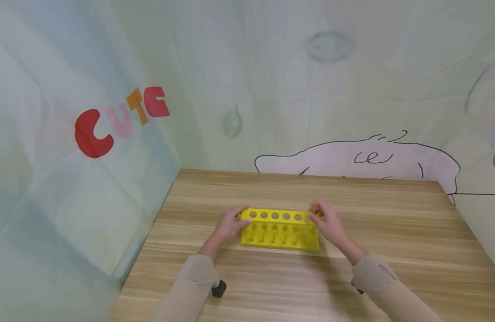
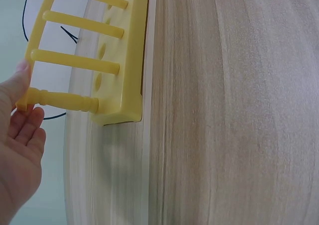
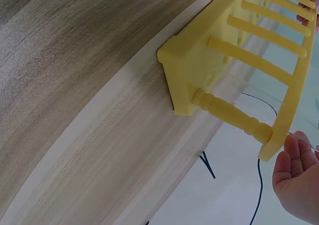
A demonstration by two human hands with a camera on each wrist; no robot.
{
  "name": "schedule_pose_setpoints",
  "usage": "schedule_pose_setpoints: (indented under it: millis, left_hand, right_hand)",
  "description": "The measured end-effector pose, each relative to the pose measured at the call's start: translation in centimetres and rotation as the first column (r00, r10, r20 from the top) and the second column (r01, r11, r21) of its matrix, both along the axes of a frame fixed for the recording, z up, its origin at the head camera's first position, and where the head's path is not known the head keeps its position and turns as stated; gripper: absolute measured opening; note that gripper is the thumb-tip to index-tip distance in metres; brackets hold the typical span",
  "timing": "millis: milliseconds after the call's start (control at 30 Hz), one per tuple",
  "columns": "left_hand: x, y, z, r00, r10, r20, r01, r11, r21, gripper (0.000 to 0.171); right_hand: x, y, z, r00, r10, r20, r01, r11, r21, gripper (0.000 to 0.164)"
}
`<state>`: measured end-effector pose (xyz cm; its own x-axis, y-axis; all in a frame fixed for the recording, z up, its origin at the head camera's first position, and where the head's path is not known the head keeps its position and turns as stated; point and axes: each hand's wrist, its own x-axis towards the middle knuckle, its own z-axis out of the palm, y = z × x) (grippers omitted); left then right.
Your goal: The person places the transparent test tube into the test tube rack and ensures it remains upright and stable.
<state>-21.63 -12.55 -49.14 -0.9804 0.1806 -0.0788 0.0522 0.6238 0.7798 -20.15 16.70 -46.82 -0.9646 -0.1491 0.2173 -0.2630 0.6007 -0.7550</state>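
Observation:
A yellow test tube rack [image 1: 280, 222] stands upright on the wooden table, with a row of round holes along its top bar and pegs below. My left hand [image 1: 230, 223] grips the left end of that top bar, thumb in front. At the opposite end, my right hand [image 1: 329, 221] pinches a clear test tube [image 1: 313, 208] standing in the last hole. The tube is see-through, and its lower part shows only faintly through the rack. The right wrist view has the right fingers [image 3: 295, 158] beside the bar's end. In the left wrist view, the thumb touches the bar.
The wood-grain table [image 1: 271, 286] extends around the rack on all sides. Behind it and to the left hang pale printed cloths [image 1: 231, 67], one with the letters CUTE [image 1: 95, 134]. A black strap piece [image 1: 219, 289] shows at the left cuff.

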Motion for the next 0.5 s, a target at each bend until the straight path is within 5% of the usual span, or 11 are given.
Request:
schedule_pose_setpoints:
  millis: [500]
  left_hand:
    - [0.09, 0.0, -0.05, 1.0, -0.004, -0.018, 0.004, 1.0, 0.019, 0.049]
  right_hand:
    - [0.12, -0.09, 0.05, 0.999, -0.009, 0.036, 0.009, 1.0, 0.017, 0.011]
